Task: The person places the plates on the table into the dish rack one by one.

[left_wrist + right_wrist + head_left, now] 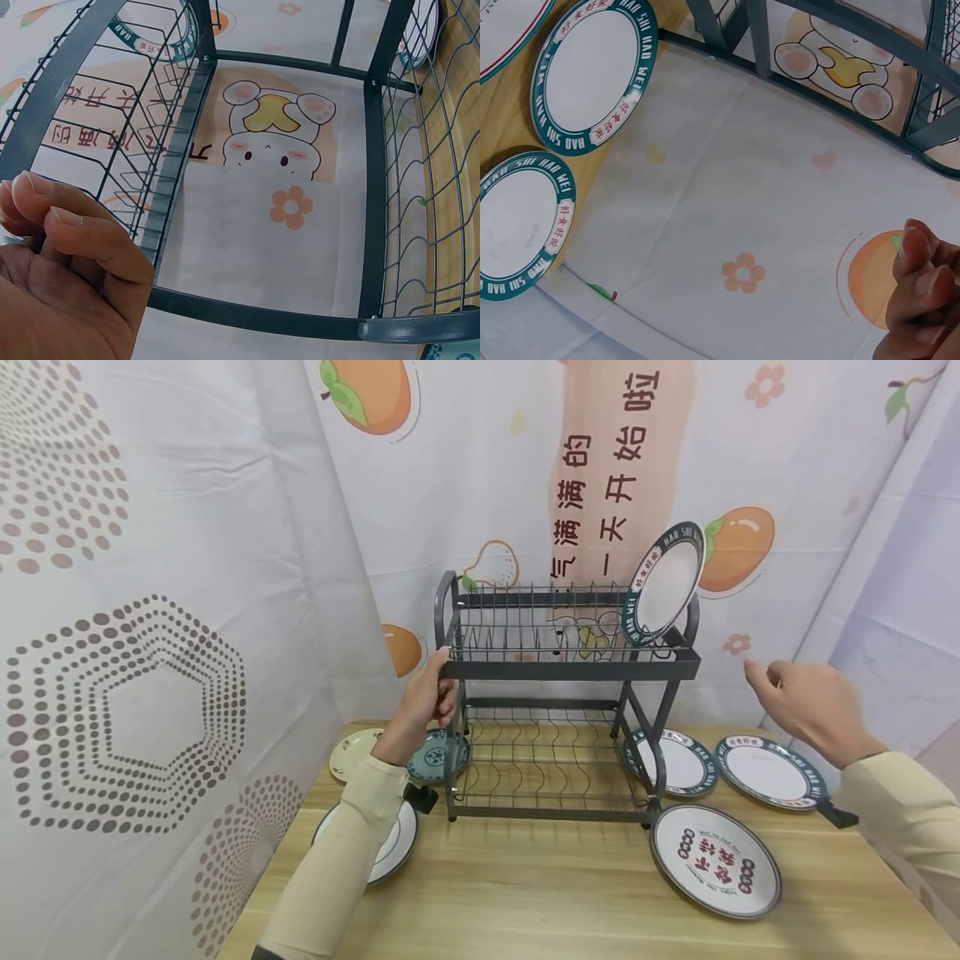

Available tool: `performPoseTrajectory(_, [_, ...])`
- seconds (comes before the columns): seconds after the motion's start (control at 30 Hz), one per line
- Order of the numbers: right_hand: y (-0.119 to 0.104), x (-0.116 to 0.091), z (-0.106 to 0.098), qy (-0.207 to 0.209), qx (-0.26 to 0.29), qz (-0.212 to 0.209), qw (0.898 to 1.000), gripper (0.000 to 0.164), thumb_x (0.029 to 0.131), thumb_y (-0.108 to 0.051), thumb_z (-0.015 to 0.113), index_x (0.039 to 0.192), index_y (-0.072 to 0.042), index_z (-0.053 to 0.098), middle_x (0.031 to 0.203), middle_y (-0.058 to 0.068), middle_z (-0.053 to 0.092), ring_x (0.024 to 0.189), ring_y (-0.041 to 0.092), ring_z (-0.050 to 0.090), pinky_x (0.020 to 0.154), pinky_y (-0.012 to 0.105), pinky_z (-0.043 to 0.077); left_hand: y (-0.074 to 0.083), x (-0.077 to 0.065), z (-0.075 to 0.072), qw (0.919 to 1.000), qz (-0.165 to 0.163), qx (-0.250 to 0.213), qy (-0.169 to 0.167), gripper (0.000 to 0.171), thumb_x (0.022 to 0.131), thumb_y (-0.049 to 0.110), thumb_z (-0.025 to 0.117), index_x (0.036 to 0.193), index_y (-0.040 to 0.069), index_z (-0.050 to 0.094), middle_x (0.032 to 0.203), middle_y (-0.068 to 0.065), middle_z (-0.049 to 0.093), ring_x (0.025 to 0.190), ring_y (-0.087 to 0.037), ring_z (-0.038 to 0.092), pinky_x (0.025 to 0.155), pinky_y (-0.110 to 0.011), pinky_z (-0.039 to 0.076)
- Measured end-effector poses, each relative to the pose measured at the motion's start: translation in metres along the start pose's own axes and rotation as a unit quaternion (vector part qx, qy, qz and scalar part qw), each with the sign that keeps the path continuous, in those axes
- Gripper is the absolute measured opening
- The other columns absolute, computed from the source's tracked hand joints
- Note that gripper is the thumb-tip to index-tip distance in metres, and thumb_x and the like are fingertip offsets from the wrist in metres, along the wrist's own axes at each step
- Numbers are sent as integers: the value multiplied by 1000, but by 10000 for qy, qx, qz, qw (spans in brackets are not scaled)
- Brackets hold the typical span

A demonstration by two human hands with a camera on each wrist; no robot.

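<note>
A dark two-tier dish rack [570,671] stands on the wooden table. My left hand [426,697] is at the left end of its upper front bar, thumb on top and fingers curled below, gripping the corner. The left wrist view shows the curled fingers [82,247] by that bar. A green-rimmed plate [666,585] leans upright at the right end of the upper tier. My right hand [813,706] hovers right of the rack, fingers loosely curled, holding nothing; the right wrist view shows its fingertips [926,281] in front of the curtain.
Right of the rack lie two green-rimmed plates [678,764] [772,772] and a white plate with red lettering [716,860]. On the left are a cream plate [352,756], a blue patterned plate [431,756] and a white plate [401,843]. A printed curtain [480,468] hangs behind.
</note>
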State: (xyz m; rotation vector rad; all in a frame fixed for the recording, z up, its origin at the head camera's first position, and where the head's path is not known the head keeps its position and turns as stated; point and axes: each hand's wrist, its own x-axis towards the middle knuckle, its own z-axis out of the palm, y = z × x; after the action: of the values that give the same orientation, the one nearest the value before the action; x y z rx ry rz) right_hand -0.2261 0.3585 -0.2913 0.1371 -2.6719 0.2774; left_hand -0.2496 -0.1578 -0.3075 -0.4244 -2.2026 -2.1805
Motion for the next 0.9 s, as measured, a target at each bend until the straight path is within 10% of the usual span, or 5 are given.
performPoseTrajectory(0.9, [56,-34,26,-791,99,666,9946,58,107,-52,33,68,-11,49,61,5,48,57,25,47,48,36,32,0,0,1,10000,7,-35,48,66,102,66,42,67,10,33,52,0,39,41,-16,38,44,-27,38])
